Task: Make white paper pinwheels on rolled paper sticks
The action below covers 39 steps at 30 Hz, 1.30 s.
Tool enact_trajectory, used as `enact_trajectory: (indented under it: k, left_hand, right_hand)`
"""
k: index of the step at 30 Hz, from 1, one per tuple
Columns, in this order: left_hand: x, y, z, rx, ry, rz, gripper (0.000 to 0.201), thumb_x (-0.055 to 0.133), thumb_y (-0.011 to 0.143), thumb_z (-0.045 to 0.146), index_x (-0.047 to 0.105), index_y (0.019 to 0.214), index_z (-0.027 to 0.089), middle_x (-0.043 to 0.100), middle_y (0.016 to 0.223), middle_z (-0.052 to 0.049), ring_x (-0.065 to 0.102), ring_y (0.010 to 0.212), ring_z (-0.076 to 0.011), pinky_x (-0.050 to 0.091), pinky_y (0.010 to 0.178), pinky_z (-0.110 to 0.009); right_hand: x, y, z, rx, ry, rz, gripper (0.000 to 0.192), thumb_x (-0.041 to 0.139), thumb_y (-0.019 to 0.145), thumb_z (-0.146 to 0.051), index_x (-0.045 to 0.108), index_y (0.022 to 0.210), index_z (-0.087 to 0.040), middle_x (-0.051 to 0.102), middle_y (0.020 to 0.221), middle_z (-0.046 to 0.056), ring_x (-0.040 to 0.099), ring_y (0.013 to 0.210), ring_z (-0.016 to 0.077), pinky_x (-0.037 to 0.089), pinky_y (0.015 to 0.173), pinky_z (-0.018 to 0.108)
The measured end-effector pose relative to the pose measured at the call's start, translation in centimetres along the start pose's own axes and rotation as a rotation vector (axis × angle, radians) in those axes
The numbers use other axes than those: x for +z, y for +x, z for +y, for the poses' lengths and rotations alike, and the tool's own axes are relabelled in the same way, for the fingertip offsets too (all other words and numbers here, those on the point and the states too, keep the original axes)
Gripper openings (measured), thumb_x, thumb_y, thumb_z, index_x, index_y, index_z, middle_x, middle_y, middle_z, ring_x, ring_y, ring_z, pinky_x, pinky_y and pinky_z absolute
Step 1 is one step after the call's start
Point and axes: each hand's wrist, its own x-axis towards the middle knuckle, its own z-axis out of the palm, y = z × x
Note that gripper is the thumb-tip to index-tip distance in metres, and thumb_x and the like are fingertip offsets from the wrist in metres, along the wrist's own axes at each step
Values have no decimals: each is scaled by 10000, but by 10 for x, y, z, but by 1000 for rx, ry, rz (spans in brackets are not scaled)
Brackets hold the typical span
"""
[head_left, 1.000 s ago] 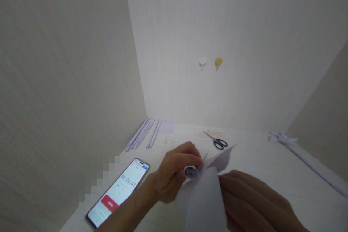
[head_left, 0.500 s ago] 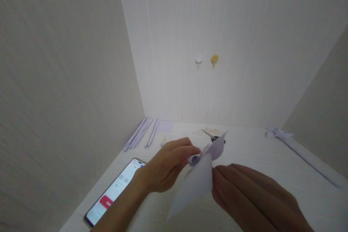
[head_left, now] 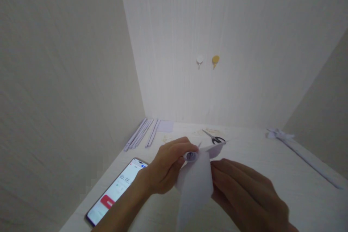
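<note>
Between my hands is a pale lilac paper piece (head_left: 195, 181) with pointed, petal-like flaps and a rolled tube end facing me. My left hand (head_left: 171, 163) pinches the rolled part (head_left: 190, 156) between thumb and fingers. On the other side, my right hand (head_left: 241, 192) has its fingers closed on the paper's right edge; its fingertips are partly hidden behind the paper. One long flap hangs down toward me, and another sticks out to the right, its tip close to the scissors (head_left: 216, 140).
A phone (head_left: 116, 192) showing a timer lies at the left, partly under my left forearm. Behind it are several folded paper strips (head_left: 140, 134) and a lilac square (head_left: 165, 126). A long paper piece with a bow-like end (head_left: 307, 157) lies right. Two hooks (head_left: 215, 59) are on the wall.
The paper has turned in my hands: its right flap has tipped lower, showing more of the scissors, and the front flap hangs straighter down. My right hand has shifted slightly left.
</note>
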Motion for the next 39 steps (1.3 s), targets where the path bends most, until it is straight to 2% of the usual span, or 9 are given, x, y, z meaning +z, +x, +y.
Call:
enact_trajectory:
  k: [6, 14, 16, 20, 23, 28, 31, 36, 39]
  left_hand:
    - [20, -5, 0, -70, -59, 257, 226, 303, 833, 289, 471, 965, 213, 494, 692, -21, 457, 612, -118, 375, 553, -238]
    - [37, -7, 14, -315, -61, 467, 150, 370, 810, 262, 498, 860, 204, 508, 659, 5, 443, 567, -101, 363, 509, -214]
    - [41, -9, 15, -397, -37, 463, 138, 381, 805, 264, 488, 869, 204, 506, 641, 13, 442, 549, -98, 361, 498, -209]
    - [44, -10, 13, -437, -21, 459, 145, 352, 818, 249, 484, 845, 198, 458, 562, 34, 407, 490, -85, 346, 472, -202]
    - [38, -5, 13, -455, 28, 391, 148, 370, 814, 221, 513, 815, 184, 452, 562, 35, 412, 506, -82, 349, 501, -206]
    - [26, 5, 21, -477, 93, 298, 242, 372, 815, 194, 564, 962, 179, 489, 634, 10, 438, 572, -87, 340, 521, -209]
    - [23, 6, 24, -444, 80, 250, 292, 402, 801, 171, 541, 1058, 187, 509, 678, -10, 448, 598, -89, 343, 519, -204]
    - [18, 7, 22, -439, 36, 275, 288, 489, 756, 175, 570, 1030, 209, 519, 676, -8, 467, 606, -91, 369, 534, -206]
    - [15, 8, 20, -448, 9, 279, 296, 506, 745, 172, 572, 1028, 225, 518, 680, -3, 472, 607, -87, 371, 533, -203]
  right_hand:
    - [12, -7, -13, 91, 10, 161, 154, 530, 753, -154, 557, 905, -161, 637, 754, 22, 582, 743, 136, 485, 709, 217]
    - [26, -18, -11, 74, 2, 201, 243, 579, 712, -144, 561, 955, -146, 646, 804, 38, 594, 733, 141, 504, 694, 241]
    - [32, -20, -9, 94, 0, 221, 237, 568, 721, -152, 554, 957, -156, 647, 805, 39, 599, 728, 142, 512, 659, 242]
    - [40, -15, -4, 121, 50, 232, 171, 540, 734, -130, 551, 902, -157, 648, 750, 35, 603, 654, 118, 506, 570, 203]
    - [39, -6, 4, 180, 94, 242, 99, 527, 731, -120, 553, 809, -174, 636, 662, 4, 590, 575, 103, 485, 515, 187]
    - [31, 4, 22, 394, 260, 102, 100, 493, 705, -127, 569, 701, -192, 623, 629, -20, 569, 521, 94, 441, 467, 179]
    - [29, 5, 29, 400, 342, 62, 125, 463, 702, -115, 568, 692, -182, 618, 657, -5, 567, 559, 105, 426, 474, 182]
    - [29, 2, 31, 395, 347, 12, 110, 449, 725, -126, 511, 651, -178, 549, 575, -24, 504, 496, 94, 383, 454, 186]
    - [29, 4, 31, 463, 480, -47, 153, 404, 765, -155, 491, 641, -176, 520, 545, -24, 489, 488, 96, 379, 451, 191]
